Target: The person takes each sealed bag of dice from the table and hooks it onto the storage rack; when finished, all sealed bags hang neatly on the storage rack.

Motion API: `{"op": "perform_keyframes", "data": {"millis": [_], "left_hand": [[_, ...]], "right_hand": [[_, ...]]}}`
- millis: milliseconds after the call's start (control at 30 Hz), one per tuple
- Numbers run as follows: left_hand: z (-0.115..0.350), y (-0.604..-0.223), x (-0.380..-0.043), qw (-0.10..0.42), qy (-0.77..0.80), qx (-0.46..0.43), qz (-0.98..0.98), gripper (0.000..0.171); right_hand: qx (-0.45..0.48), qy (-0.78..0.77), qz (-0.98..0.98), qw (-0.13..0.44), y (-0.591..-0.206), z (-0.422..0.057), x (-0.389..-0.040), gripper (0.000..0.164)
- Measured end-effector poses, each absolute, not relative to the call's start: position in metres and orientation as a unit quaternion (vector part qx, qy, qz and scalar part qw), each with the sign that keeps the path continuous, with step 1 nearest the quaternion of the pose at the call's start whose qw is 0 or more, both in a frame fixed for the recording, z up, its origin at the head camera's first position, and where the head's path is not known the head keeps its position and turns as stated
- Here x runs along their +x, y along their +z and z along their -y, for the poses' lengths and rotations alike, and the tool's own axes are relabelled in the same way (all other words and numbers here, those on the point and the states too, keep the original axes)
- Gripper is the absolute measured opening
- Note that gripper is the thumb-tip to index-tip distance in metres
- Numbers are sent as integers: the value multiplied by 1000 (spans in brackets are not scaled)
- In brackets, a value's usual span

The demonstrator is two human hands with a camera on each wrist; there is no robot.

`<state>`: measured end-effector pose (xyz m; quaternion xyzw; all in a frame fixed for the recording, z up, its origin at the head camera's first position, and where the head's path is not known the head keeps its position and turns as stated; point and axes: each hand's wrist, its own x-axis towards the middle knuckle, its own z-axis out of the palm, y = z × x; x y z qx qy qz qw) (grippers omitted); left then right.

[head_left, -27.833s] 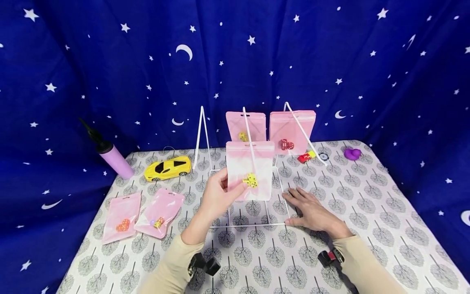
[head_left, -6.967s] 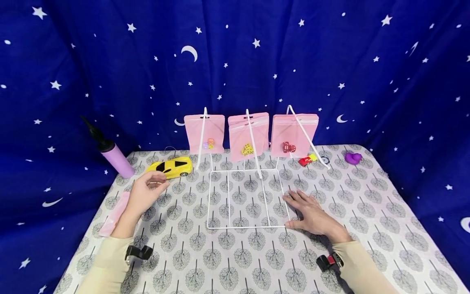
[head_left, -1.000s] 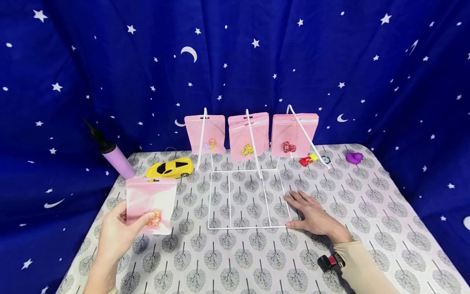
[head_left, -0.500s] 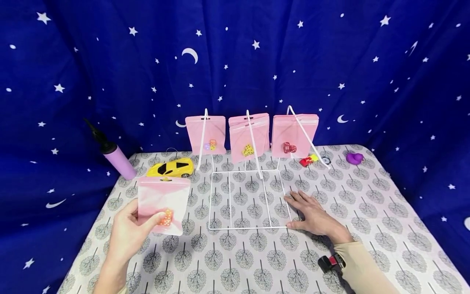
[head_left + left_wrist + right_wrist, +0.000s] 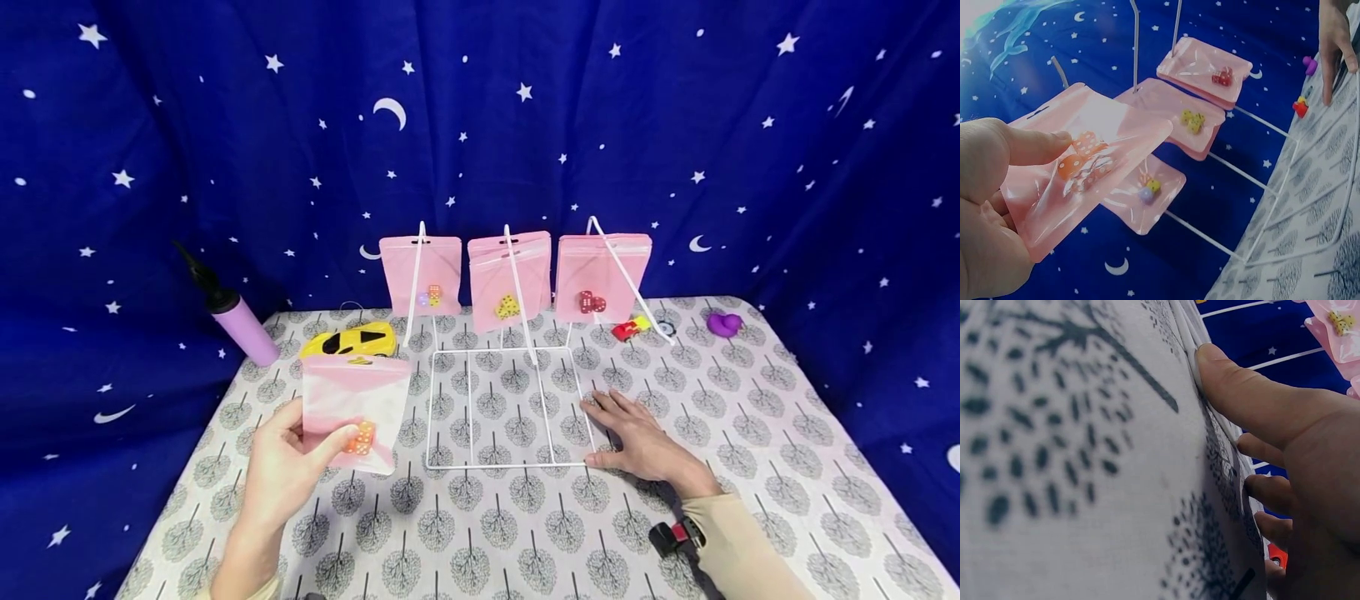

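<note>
My left hand (image 5: 277,471) pinches a pink zip bag (image 5: 337,396) between thumb and fingers, raised in front of the yellow car. Orange dice (image 5: 363,437) show through its front, and the hang hole is at its top. To the right stands a white wire rack (image 5: 510,465) with three prongs. Pink bags hang there: one with mixed-colour dice (image 5: 433,295) on the left, some with yellow dice (image 5: 507,306) in the middle, some with red dice (image 5: 591,302) on the right. My right hand (image 5: 637,437) rests on the rack base's right edge, fingers spread.
Behind the held bag is a yellow toy car (image 5: 352,339), partly covered. A lilac hand pump (image 5: 246,333) stands at the far left. Right of the rack lie a small red-yellow toy car (image 5: 630,328), a compass-like disc (image 5: 665,328) and a purple rubber duck (image 5: 723,324).
Yellow-dice and mixed-dice bags held or lying earlier now hang on the middle and left prongs. My left hand has picked up the orange-dice bag and moved it right; my right hand stays put.
</note>
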<state>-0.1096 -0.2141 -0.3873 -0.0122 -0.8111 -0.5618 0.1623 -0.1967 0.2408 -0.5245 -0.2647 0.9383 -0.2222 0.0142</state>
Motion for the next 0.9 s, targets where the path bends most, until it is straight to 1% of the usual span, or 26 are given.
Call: {"op": "perform_keyframes", "data": {"millis": [267, 433, 767, 900], "left_hand": [[201, -381, -112, 172, -591, -52, 786, 35], [194, -378, -113, 183, -618, -105, 757, 36], [179, -373, -114, 174, -642, -184, 724, 39], [173, -370, -116, 184, -647, -206, 710, 37]], "right_hand": [[-266, -224, -938, 18, -525, -241, -197, 86], [-264, -222, -939, 18, -525, -241, -197, 86], [-265, -221, -938, 16, -525, -241, -197, 86], [-264, -224, -938, 19, -525, -241, -197, 86]]}}
